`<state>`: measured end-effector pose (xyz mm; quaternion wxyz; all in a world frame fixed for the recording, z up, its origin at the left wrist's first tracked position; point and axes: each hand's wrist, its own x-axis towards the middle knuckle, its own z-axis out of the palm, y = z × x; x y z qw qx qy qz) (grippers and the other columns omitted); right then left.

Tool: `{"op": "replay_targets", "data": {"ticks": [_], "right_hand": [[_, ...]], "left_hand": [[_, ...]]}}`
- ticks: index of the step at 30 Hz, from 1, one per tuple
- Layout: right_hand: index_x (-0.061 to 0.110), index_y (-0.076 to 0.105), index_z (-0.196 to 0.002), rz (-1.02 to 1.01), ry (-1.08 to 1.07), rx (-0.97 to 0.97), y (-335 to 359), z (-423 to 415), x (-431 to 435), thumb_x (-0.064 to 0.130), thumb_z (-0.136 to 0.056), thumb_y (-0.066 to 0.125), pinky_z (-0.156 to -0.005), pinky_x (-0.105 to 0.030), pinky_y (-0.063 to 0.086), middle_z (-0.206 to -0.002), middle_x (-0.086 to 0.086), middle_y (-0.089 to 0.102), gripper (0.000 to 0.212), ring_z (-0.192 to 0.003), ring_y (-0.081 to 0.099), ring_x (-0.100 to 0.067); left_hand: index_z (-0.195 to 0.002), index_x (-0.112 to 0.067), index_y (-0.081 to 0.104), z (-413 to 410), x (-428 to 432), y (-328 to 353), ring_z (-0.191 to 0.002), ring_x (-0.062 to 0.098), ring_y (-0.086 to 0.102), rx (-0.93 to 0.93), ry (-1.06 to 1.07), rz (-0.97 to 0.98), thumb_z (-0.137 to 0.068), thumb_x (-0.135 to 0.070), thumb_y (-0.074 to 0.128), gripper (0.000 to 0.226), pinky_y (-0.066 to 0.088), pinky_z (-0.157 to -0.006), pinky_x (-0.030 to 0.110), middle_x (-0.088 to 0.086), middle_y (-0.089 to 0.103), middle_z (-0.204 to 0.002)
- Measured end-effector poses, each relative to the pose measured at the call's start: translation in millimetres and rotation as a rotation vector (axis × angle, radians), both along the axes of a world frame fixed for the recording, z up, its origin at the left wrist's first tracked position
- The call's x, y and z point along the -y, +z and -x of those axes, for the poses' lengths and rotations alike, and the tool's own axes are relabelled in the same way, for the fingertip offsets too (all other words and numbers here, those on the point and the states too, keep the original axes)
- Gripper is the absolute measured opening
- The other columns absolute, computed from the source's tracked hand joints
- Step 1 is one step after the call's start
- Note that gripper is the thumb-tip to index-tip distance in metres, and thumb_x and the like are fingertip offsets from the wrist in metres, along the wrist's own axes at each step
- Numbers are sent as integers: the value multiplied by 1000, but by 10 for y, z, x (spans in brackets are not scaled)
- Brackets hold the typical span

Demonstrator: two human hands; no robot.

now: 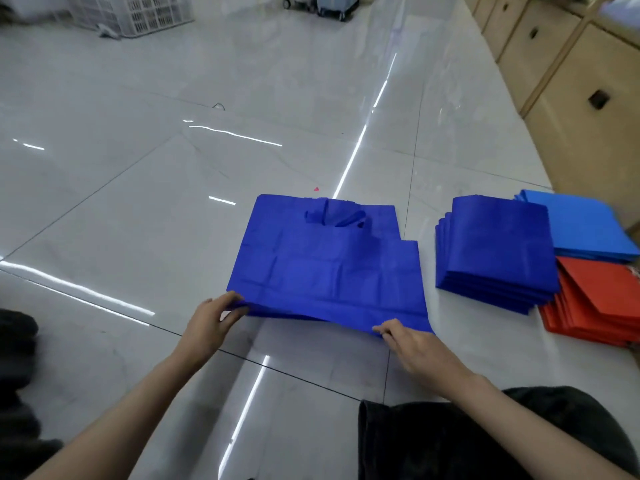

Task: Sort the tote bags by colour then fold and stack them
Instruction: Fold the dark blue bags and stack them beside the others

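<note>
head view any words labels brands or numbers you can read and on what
None can be read.
Bag, dark blue stack, light blue stack, red stack: plain, no print.
Cabinets, crate: no lettering shows.
White patch by the red stack: too blurred to tell.

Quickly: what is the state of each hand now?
Left hand: pinches the near left corner of the flat dark blue fabric tote bag.
Right hand: pinches its near right corner.
</note>
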<state>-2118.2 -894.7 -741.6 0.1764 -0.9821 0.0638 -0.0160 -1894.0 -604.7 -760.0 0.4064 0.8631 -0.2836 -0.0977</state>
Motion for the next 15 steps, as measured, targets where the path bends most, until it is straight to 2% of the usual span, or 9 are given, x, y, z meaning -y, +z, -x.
{"op": "replay_targets", "data": {"ticks": [3,5,7,10,13,15], "right_hand": [[26,46,-117,-66,-84,-96,81,87,122,73,-81,40,-82,-17,43,-116,28,56,59,-102,56,6],[36,47,-120,-195,-165,-162,108,174,230,60,-80,60,-89,-13,38,-114,34,52,49,-103,49,15],[38,56,-114,-340,-256,-116,93,232,337,40,-82,70,-93,-15,41,-113,29,59,35,-104,52,16],[33,66,-96,-595,-436,13,61,163,421,21,-87,67,-77,-17,45,-97,17,69,15,-93,61,5],[22,65,-93,-903,-634,202,130,-9,397,20,-91,61,-64,-9,47,-92,8,70,5,-87,65,-6],[20,64,-94,-976,-707,265,129,-115,391,22,-93,58,-62,-11,49,-93,6,70,6,-85,65,-7]], "left_hand": [[-80,-20,58,58,0,78,-70,5,55,-125,79,124,-93,-12,55,15,41,-68,17,-8,62,-77],[-78,-13,55,42,-57,107,-69,13,50,-185,115,163,-95,-14,53,17,41,-69,27,3,58,-74],[-78,-8,53,19,-110,139,-70,19,48,-220,142,188,-95,-16,53,19,40,-68,34,13,54,-73],[-80,-10,56,31,-129,222,-69,20,51,-248,212,235,-94,-21,55,18,41,-65,31,8,58,-74],[-90,-12,59,54,-126,285,-74,17,56,-329,279,319,-90,-28,60,15,43,-64,28,9,64,-83],[-97,-17,61,52,-167,250,-82,15,59,-443,262,316,-88,-36,63,21,46,-69,25,5,66,-91]]}}
